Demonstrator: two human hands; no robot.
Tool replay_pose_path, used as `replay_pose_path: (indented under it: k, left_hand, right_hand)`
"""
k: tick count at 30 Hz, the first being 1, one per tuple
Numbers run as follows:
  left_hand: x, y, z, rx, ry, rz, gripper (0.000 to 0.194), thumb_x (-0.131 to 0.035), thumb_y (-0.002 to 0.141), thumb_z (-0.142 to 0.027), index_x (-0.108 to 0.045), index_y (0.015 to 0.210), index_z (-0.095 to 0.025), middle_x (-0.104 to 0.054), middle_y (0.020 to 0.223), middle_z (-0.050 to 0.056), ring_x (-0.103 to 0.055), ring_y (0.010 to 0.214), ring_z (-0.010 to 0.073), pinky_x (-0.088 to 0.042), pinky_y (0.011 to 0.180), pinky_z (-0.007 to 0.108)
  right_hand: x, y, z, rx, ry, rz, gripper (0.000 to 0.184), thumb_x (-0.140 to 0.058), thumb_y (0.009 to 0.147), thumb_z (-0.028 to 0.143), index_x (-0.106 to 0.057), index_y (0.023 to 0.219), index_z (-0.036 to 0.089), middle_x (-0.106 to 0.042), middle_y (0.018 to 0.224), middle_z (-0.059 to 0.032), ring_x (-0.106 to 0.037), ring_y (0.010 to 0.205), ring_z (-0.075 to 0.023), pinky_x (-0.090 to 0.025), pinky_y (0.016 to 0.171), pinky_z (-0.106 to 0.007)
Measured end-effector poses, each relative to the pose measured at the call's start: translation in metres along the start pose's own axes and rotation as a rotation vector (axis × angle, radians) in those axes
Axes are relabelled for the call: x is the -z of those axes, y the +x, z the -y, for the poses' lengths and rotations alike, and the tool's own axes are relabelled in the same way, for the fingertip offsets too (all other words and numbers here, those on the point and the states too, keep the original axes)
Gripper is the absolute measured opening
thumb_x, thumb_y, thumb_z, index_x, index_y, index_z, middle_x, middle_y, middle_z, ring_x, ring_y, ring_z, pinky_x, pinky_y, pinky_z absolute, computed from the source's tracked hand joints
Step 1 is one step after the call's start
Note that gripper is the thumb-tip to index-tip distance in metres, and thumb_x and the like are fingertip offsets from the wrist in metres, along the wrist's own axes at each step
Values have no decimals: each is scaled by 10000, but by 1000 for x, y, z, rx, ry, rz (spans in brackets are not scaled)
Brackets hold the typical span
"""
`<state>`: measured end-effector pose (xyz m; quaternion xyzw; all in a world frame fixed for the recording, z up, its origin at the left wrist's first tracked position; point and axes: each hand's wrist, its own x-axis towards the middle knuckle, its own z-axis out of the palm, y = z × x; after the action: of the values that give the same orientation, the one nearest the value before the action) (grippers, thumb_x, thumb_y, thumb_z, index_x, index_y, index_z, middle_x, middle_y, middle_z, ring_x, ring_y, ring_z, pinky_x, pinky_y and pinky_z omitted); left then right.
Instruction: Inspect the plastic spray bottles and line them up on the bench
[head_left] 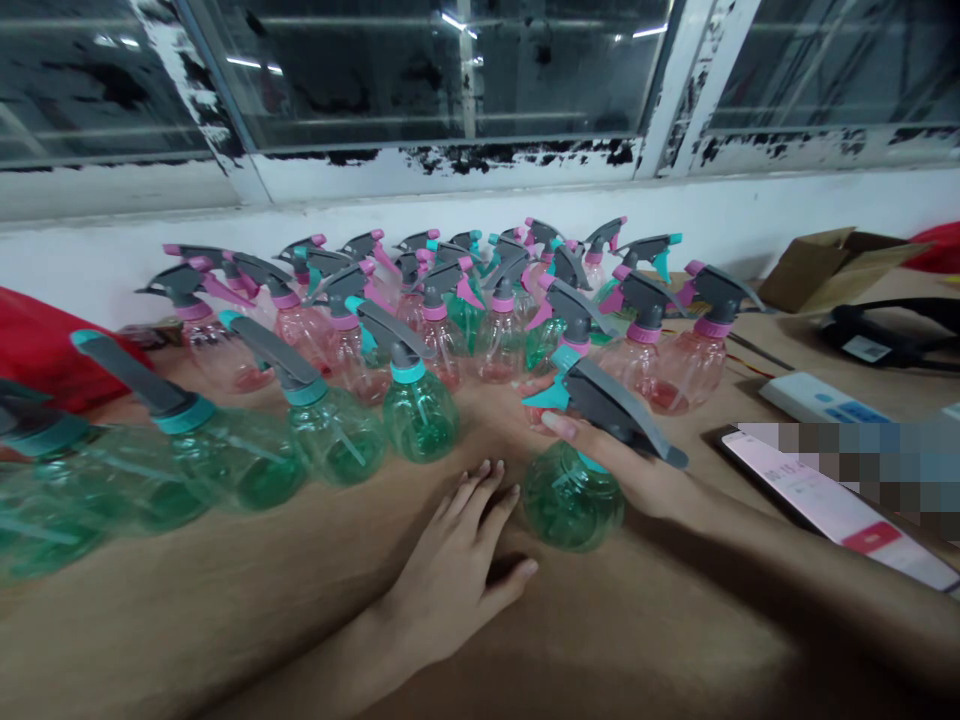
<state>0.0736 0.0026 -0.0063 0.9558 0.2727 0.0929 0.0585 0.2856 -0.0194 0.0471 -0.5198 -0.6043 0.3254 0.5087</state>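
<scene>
My right hand is closed round the neck of a green spray bottle with a grey head and teal trigger. That bottle stands upright, or nearly so, at the table's middle; whether its base touches the wood I cannot tell. Just left of it, my left hand lies on the tabletop with fingers stretched out, holding nothing. Beyond my left fingertips stands another green spray bottle with a teal collar. More green bottles run in a row to the left edge.
Several pink spray bottles crowd the back of the wooden table, some green ones among them. To the right are a phone, a white box, a black strap-like device and an open carton. Red material lies left.
</scene>
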Motion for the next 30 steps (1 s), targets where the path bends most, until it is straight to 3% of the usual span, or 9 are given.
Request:
replay_pose_path:
  k: [11,24,30]
  left_hand:
    - [-2,1,0,-12,41,-2,569,-508,909,-466,-426,1340,-104,-315,1467,167,-258,1355,309,-314,1054,490]
    - [-3,0,1,-15,38,-11,577,-505,908,-482,-423,1340,-107,-314,1469,162,-257,1355,307,-318,1052,490]
    - [-3,-1,1,-14,30,-4,575,-513,907,-471,-419,1343,-108,-317,1468,158,-255,1356,310,-321,1048,500]
  right_hand:
    - [-2,2,5,71,69,5,324,-604,836,402,-612,1136,279,-703,1041,-10,-633,1028,-191,-470,964,-361]
    - [0,1,-2,93,5,-33,218,-608,834,375,-685,1013,279,-715,1003,-2,-655,967,-197,-521,886,-357]
    - [-2,1,-5,88,66,-25,186,-616,837,320,-674,1010,283,-710,1053,11,-646,1001,-173,-493,923,-322]
